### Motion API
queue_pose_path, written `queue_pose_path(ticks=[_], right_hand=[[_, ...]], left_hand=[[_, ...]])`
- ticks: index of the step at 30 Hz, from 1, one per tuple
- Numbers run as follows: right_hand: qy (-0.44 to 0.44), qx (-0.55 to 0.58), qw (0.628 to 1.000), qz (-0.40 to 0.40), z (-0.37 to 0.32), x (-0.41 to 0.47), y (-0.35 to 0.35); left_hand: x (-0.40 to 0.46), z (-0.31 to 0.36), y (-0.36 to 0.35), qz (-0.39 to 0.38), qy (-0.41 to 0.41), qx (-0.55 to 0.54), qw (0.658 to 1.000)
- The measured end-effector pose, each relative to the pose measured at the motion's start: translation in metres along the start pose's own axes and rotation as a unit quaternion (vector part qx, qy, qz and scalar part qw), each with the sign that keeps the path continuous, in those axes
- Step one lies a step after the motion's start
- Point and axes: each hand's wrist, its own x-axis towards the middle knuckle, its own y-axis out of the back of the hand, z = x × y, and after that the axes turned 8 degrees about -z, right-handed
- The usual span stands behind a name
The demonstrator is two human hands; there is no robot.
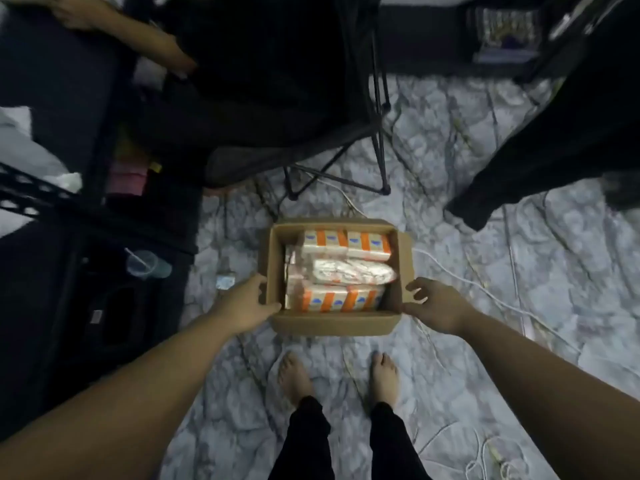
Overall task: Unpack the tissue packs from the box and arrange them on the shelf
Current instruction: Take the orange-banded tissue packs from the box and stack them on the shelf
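Head view, looking down at an open cardboard box (334, 322) standing on the marble-patterned floor (485, 306), just ahead of the person's bare feet (294, 377). The box is filled with tissue packs (341, 299) in clear film with orange bands: one row along the far wall, one along the near wall, and a single pack (353, 271) lying crosswise on top between them.

The left hand (244, 304) holds the box's left wall near its near-left corner, thumb curled over the rim and fingers down the outside. The right hand (438, 304) is at the right flap, near the near-right corner, its fingers loosely bent; whether they press the card or merely hover cannot be told.

Handling, as judged: the box is stiff but thin, its flaps will fold under load, so a lift is better taken at the walls or beneath the base than at the flaps. The packs look light, soft and compressible, and their film is probably slippery; a broad grasp across the short sides should serve, starting with the loose crosswise pack.

A dark shelf frame (45, 192) stands to the left, with a folding chair (311, 133) beyond the box and white cables (460, 271) trailing over the floor to the right.
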Motion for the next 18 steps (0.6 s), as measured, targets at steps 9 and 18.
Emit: queue_pose_path(ticks=[9,18], right_hand=[[-0.107,0.093,0.985,0.102,0.064,0.157,-0.059],[-0.073,0.138,0.972,0.178,0.097,0.238,-0.081]], left_hand=[[0.155,-0.053,-0.060,0.067,0.005,-0.081,0.994],[0.243,-0.083,-0.093,0.196,-0.002,-0.169,0.966]])
